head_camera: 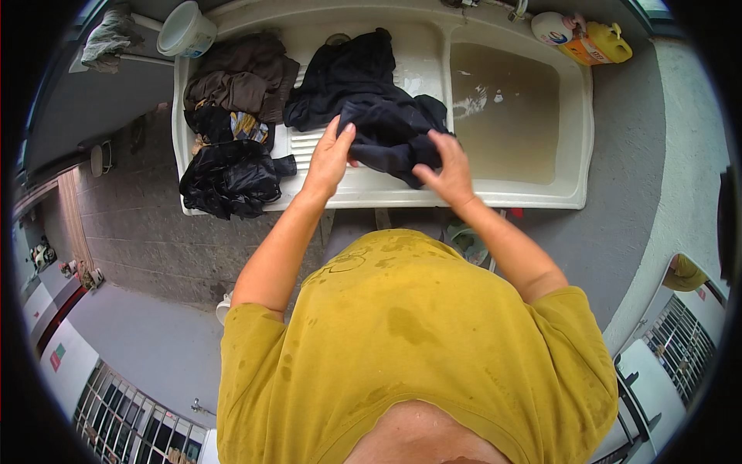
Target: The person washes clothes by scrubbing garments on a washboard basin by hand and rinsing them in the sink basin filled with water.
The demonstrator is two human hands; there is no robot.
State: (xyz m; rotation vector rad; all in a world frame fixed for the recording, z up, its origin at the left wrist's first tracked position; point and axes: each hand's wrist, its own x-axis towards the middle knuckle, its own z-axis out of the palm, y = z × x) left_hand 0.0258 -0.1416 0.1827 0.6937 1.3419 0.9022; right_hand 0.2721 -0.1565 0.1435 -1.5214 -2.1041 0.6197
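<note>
A dark navy or black garment (388, 130) lies bunched over the ribbed washboard part (310, 142) of a white laundry sink (377, 197). My left hand (331, 156) pinches its left edge, thumb on top and fingers behind the cloth. At the garment's right end is my right hand (452, 168), slightly blurred, thumb and fingers spread against the fabric; whether it grips the cloth is unclear. More black cloth (353, 69) spreads behind the bunched part, toward the back of the sink.
Brown clothes (237, 81), a patterned cloth (249, 126) and a shiny black garment (235, 177) are piled on the left. Cloudy water (504, 127) stands in the right basin. A white bucket (186, 29), detergent bottles (597, 43) and a faucet (517, 10) sit along the back.
</note>
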